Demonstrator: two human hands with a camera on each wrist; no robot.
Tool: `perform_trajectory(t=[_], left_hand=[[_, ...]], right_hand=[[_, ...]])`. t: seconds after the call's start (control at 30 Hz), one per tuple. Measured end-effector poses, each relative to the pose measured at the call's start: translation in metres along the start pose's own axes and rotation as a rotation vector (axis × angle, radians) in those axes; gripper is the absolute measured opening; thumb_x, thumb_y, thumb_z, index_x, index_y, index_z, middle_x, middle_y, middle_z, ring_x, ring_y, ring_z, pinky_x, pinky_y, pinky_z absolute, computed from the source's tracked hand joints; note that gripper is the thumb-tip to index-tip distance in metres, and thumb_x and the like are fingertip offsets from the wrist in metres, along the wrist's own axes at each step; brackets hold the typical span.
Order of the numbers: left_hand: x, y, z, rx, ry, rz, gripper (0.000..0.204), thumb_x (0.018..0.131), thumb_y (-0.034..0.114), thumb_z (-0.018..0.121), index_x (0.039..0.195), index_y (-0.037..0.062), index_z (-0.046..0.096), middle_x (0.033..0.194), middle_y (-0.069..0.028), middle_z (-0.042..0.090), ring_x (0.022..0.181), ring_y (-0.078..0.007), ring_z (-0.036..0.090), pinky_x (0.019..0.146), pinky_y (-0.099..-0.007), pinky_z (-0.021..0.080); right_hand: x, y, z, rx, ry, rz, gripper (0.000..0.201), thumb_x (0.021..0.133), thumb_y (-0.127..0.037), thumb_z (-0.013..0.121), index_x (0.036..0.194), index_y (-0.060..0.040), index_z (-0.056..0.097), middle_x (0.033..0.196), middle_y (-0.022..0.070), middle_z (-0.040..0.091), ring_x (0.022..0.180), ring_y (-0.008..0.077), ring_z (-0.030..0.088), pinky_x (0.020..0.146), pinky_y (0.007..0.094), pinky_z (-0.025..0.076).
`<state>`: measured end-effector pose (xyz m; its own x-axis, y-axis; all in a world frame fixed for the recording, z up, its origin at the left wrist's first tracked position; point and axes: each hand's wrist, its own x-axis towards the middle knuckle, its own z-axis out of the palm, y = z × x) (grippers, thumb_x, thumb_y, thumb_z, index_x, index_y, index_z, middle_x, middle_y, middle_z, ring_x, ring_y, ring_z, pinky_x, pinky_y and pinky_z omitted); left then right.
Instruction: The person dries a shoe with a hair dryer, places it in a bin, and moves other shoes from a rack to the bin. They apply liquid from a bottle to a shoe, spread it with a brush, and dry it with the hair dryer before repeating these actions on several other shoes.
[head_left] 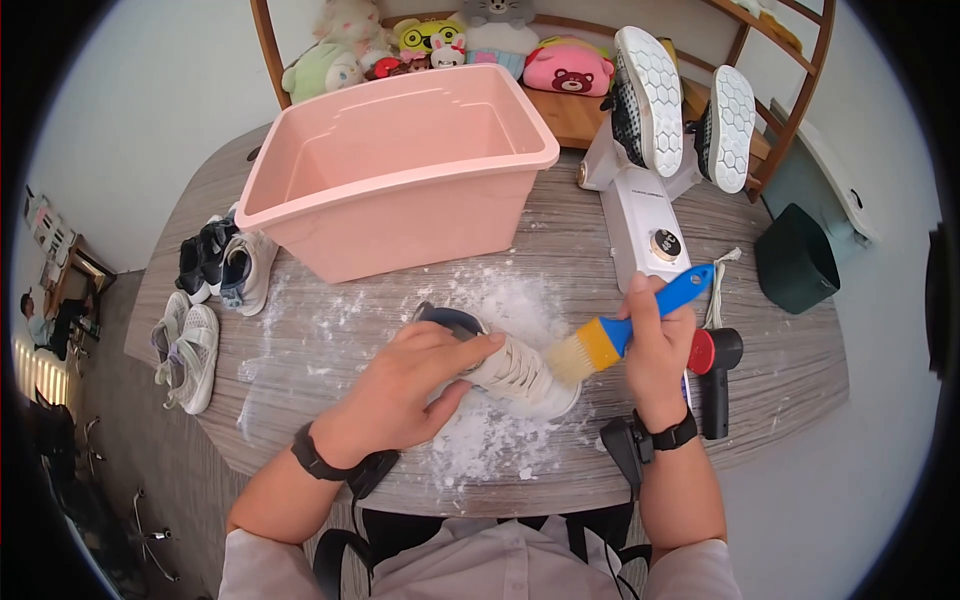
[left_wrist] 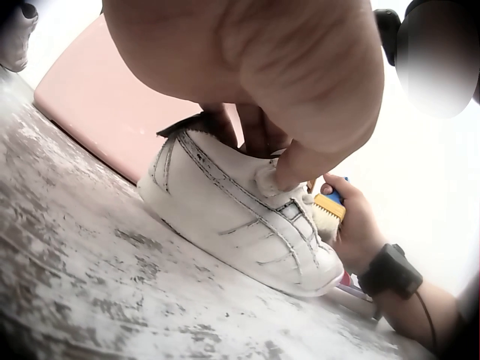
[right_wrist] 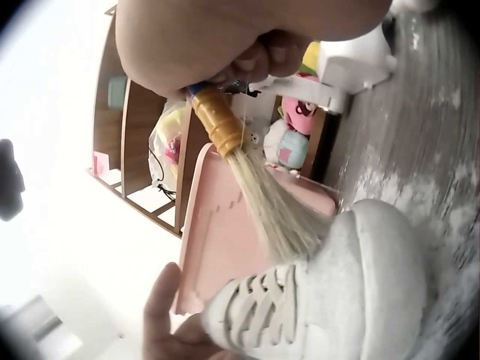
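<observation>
A white lace-up sneaker [head_left: 520,375] stands on the powder-dusted table, toe towards the right. My left hand [head_left: 405,380] grips it at the collar and tongue, with the thumb on the near side, as the left wrist view [left_wrist: 289,169] shows. In my right hand [head_left: 655,345] is the blue handle of a wide paintbrush [head_left: 672,295] with a yellow ferrule. Its pale bristles [right_wrist: 281,217] fan out against the sneaker's toe, just ahead of the laces [right_wrist: 262,304]. White powder coats parts of the shoe's upper.
Behind the sneaker stands a large pink bin [head_left: 400,220]. Several other shoes [head_left: 195,350] sit at the left. On the right are a white shoe dryer [head_left: 645,225] carrying two shoes, a black-and-red hair dryer [head_left: 718,385] and a dark waste bin [head_left: 797,258]. Plush toys [head_left: 568,68] line the back shelf.
</observation>
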<state>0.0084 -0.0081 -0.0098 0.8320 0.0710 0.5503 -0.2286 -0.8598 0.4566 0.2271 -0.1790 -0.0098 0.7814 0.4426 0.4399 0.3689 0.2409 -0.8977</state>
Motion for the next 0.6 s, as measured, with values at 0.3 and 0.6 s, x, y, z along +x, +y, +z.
perform_trajectory(t=[0.3, 0.6], left_hand=[[-0.005, 0.009, -0.001, -0.180, -0.021, -0.297, 0.071, 0.082, 0.000, 0.080, 0.148, 0.0027, 0.054, 0.099, -0.0186, 0.074, 0.088, -0.0274, 0.075, 0.084, -0.0336, 0.056], [-0.007, 0.011, -0.005, -0.179, -0.085, -0.309, 0.066, 0.085, 0.000, 0.080, 0.147, 0.0022, 0.058, 0.103, -0.0200, 0.075, 0.087, -0.0280, 0.075, 0.081, -0.0318, 0.057]], right_hand=[[0.002, -0.005, 0.000, 0.013, -0.011, 0.076, 0.042, 0.107, -0.026, 0.064, 0.071, -0.0058, 0.059, 0.066, -0.0041, 0.054, 0.062, 0.0042, 0.047, 0.058, 0.0240, 0.037], [-0.001, 0.001, 0.001, 0.195, -0.099, 0.182, 0.043, 0.107, -0.030, 0.064, 0.071, -0.0070, 0.059, 0.067, -0.0046, 0.054, 0.062, 0.0039, 0.046, 0.058, 0.0241, 0.036]])
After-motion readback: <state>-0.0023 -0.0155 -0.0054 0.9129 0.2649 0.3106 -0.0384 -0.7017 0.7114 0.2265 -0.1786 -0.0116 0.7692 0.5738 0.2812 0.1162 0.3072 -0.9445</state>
